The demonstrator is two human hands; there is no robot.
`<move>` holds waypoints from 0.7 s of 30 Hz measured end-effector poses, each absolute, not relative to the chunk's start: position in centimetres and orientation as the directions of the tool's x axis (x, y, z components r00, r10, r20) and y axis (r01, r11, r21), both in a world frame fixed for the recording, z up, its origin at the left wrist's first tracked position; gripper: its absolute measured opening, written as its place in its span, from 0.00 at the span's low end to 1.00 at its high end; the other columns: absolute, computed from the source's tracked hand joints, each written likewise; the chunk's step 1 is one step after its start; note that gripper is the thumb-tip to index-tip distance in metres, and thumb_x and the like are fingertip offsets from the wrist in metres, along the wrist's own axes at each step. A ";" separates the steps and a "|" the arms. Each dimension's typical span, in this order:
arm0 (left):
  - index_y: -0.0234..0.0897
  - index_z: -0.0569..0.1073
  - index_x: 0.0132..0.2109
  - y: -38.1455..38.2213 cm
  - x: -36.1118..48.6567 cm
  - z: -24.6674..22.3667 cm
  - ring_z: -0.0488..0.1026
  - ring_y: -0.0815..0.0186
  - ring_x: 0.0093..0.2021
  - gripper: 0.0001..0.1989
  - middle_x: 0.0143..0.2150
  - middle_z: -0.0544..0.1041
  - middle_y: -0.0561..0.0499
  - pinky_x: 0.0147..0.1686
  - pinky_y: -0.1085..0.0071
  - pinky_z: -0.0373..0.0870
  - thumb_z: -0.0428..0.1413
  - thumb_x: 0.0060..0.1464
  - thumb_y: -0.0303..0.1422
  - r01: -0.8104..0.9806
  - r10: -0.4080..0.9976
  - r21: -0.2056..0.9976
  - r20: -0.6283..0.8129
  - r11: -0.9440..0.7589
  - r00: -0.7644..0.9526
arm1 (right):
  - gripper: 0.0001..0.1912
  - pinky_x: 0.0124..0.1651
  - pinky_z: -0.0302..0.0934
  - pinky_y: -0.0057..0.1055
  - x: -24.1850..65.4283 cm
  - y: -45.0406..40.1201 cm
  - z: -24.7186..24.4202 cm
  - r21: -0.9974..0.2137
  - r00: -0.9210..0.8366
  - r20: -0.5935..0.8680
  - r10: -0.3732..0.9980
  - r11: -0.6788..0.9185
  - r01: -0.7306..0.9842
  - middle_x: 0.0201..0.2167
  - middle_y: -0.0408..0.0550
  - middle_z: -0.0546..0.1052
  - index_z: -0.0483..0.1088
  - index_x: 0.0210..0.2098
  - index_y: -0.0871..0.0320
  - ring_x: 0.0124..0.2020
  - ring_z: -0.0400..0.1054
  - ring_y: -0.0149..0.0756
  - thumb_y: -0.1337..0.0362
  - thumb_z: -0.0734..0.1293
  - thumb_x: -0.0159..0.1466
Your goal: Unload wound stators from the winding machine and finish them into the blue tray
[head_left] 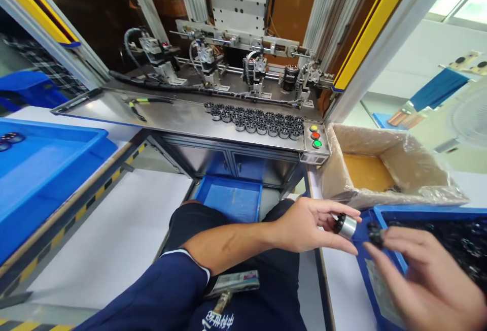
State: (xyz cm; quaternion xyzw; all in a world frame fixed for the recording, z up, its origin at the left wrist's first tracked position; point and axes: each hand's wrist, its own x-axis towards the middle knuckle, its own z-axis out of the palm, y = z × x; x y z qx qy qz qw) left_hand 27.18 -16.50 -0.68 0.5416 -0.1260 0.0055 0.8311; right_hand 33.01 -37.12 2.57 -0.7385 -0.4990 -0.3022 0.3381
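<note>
My left hand [308, 224] reaches across to the right and holds a short silver metal cylinder with a black toothed end [346, 226] between thumb and fingers. Close beside it, my right hand [422, 265] pinches a small black part [375, 233], blurred by motion, so its exact shape is hard to make out. The two held parts are apart. Under and behind my right hand stands a blue bin [418, 210] filled with many small black pieces [464, 244].
Rows of silver-and-black ring parts [262, 120] stand on the steel ledge, beside a button box [315, 140]. Cutters [139, 105] lie further left. A plastic-lined carton [380, 161] sits at right, a blue tray [57, 168] at left. Machine fixtures [207, 59] fill the back.
</note>
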 end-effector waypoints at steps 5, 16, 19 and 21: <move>0.31 0.78 0.56 -16.8 26.7 -0.9 0.80 0.61 0.41 0.42 0.46 0.82 0.40 0.43 0.65 0.76 0.76 0.33 0.43 -0.165 -0.156 0.917 0.235 0.362 0.960 | 0.05 0.37 0.68 0.24 31.1 -35.2 2.9 -0.082 0.155 0.742 0.652 -0.142 0.987 0.34 0.46 0.75 0.68 0.38 0.60 0.34 0.73 0.29 0.74 0.67 0.67; 0.31 0.78 0.56 -16.7 26.4 -1.2 0.81 0.60 0.41 0.41 0.44 0.83 0.41 0.48 0.62 0.78 0.76 0.33 0.41 -0.167 -0.157 0.930 0.227 0.326 0.961 | 0.18 0.47 0.70 0.32 32.1 -36.1 2.5 -0.023 0.147 0.751 0.644 -0.197 0.980 0.44 0.53 0.73 0.70 0.54 0.62 0.42 0.72 0.36 0.76 0.69 0.65; 0.33 0.78 0.55 -16.7 26.3 -1.1 0.81 0.59 0.42 0.41 0.44 0.83 0.42 0.50 0.60 0.77 0.76 0.32 0.41 -0.124 -0.164 0.919 0.197 0.375 0.967 | 0.21 0.46 0.70 0.34 32.2 -36.2 2.3 -0.009 0.131 0.744 0.655 -0.187 0.982 0.43 0.53 0.73 0.69 0.57 0.61 0.42 0.72 0.38 0.73 0.70 0.65; 0.33 0.78 0.55 -16.6 26.3 -1.1 0.81 0.60 0.41 0.41 0.44 0.83 0.42 0.50 0.60 0.77 0.76 0.31 0.41 -0.106 -0.173 0.918 0.184 0.383 0.968 | 0.23 0.47 0.70 0.35 32.3 -36.3 2.2 -0.014 0.130 0.751 0.647 -0.182 0.983 0.44 0.53 0.74 0.69 0.59 0.61 0.43 0.73 0.39 0.73 0.71 0.64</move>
